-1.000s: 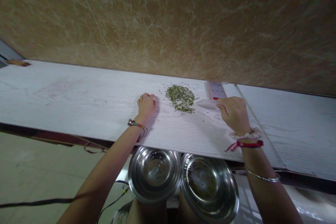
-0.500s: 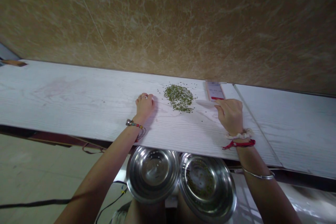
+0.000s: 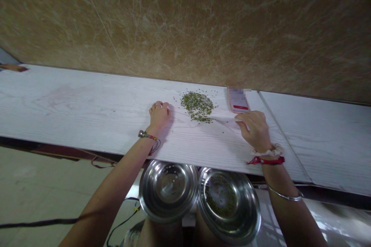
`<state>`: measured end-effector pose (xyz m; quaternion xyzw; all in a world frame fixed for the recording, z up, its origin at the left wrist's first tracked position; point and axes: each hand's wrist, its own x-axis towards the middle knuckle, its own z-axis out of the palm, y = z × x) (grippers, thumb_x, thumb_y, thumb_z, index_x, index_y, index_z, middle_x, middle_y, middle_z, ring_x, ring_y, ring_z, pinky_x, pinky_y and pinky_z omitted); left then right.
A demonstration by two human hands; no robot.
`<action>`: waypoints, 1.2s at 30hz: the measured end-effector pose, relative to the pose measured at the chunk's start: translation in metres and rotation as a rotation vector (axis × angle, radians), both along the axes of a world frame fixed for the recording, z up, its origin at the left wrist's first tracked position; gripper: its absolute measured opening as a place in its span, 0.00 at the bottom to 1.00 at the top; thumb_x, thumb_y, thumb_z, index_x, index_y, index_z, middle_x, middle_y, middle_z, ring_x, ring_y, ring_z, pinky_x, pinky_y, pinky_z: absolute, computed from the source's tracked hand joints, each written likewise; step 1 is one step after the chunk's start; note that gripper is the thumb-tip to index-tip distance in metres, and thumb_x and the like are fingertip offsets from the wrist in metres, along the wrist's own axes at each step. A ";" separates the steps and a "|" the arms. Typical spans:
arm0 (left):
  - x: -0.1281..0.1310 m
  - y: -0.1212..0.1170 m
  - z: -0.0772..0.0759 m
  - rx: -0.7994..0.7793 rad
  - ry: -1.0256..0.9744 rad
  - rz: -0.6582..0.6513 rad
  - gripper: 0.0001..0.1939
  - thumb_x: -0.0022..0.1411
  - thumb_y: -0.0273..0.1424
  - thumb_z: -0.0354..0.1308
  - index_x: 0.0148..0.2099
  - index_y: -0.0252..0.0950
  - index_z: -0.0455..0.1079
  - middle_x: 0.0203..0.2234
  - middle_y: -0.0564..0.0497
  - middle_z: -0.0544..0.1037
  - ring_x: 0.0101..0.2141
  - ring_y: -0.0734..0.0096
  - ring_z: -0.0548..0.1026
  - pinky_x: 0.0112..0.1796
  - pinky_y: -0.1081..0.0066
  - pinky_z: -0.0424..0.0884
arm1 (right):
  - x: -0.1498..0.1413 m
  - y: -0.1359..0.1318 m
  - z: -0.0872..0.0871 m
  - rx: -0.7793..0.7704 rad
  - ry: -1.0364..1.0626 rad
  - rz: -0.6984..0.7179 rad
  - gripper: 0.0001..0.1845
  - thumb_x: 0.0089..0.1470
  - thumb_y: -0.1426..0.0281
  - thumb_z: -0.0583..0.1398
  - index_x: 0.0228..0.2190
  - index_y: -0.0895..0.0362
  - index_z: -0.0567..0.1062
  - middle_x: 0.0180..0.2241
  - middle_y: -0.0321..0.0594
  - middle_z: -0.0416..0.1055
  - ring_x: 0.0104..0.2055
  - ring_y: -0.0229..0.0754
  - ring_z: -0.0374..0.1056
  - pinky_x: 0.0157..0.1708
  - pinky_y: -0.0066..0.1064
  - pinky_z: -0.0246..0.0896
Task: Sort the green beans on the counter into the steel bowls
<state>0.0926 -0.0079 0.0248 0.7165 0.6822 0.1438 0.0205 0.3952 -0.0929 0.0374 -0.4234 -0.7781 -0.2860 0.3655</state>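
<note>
Pinching a probably light, bendy sheet [image 3: 226, 119] by its end with my right hand [image 3: 255, 130]; my curled left hand's [image 3: 159, 116] grip, I can't tell.

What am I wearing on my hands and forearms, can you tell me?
The left hand has a ring, and its wrist a multicolored beaded bracelet with a silvery piece and thin cords. Above the right hand come a cream scrunchie, a red cord bracelet with loose ends, and, higher up, a slim silvery bangle. No gloves or sleeves show.
</note>
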 end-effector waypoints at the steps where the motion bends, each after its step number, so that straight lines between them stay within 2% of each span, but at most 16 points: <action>1: 0.000 0.000 0.000 -0.002 -0.001 0.000 0.20 0.61 0.27 0.44 0.53 0.35 0.67 0.49 0.38 0.68 0.51 0.52 0.65 0.49 0.56 0.62 | 0.002 -0.001 0.000 -0.014 0.004 0.008 0.04 0.54 0.73 0.57 0.30 0.54 0.71 0.27 0.35 0.75 0.31 0.39 0.68 0.37 0.33 0.58; 10: -0.001 0.001 -0.002 0.007 -0.002 0.000 0.20 0.62 0.27 0.44 0.54 0.36 0.67 0.50 0.39 0.67 0.52 0.53 0.64 0.49 0.56 0.62 | 0.006 -0.005 -0.001 -0.076 0.047 -0.057 0.06 0.54 0.71 0.56 0.29 0.53 0.72 0.27 0.35 0.75 0.31 0.41 0.69 0.38 0.36 0.58; 15: -0.001 0.000 0.000 -0.014 0.013 -0.001 0.20 0.62 0.27 0.44 0.55 0.35 0.66 0.51 0.39 0.67 0.52 0.54 0.64 0.50 0.57 0.62 | 0.003 -0.005 -0.001 -0.090 0.059 0.002 0.04 0.54 0.72 0.56 0.30 0.53 0.72 0.27 0.35 0.75 0.32 0.40 0.68 0.39 0.36 0.58; 24: 0.000 0.000 -0.001 0.008 0.016 -0.005 0.20 0.61 0.27 0.43 0.53 0.33 0.67 0.50 0.38 0.67 0.51 0.52 0.64 0.49 0.56 0.62 | 0.000 -0.005 0.000 -0.043 0.027 -0.028 0.05 0.55 0.72 0.56 0.29 0.54 0.72 0.26 0.35 0.74 0.32 0.40 0.69 0.38 0.35 0.58; 27: 0.000 0.000 -0.001 0.010 0.011 -0.007 0.20 0.61 0.27 0.43 0.53 0.34 0.67 0.49 0.38 0.68 0.51 0.51 0.64 0.48 0.56 0.62 | -0.001 -0.004 0.000 -0.070 0.032 -0.049 0.06 0.55 0.72 0.56 0.29 0.54 0.73 0.26 0.36 0.75 0.32 0.41 0.69 0.39 0.36 0.58; 32: 0.000 0.000 -0.001 0.015 0.013 -0.007 0.19 0.62 0.27 0.43 0.53 0.34 0.67 0.50 0.38 0.68 0.51 0.52 0.64 0.49 0.55 0.63 | -0.003 -0.004 0.000 -0.068 0.040 0.038 0.05 0.54 0.74 0.57 0.29 0.53 0.73 0.27 0.36 0.75 0.32 0.40 0.69 0.38 0.36 0.59; 36: 0.000 0.000 -0.001 -0.001 0.014 -0.002 0.19 0.62 0.27 0.44 0.53 0.35 0.66 0.50 0.39 0.67 0.52 0.53 0.64 0.49 0.56 0.62 | 0.000 -0.004 0.000 -0.106 0.053 0.017 0.06 0.53 0.73 0.56 0.28 0.53 0.73 0.26 0.35 0.75 0.32 0.41 0.69 0.39 0.37 0.59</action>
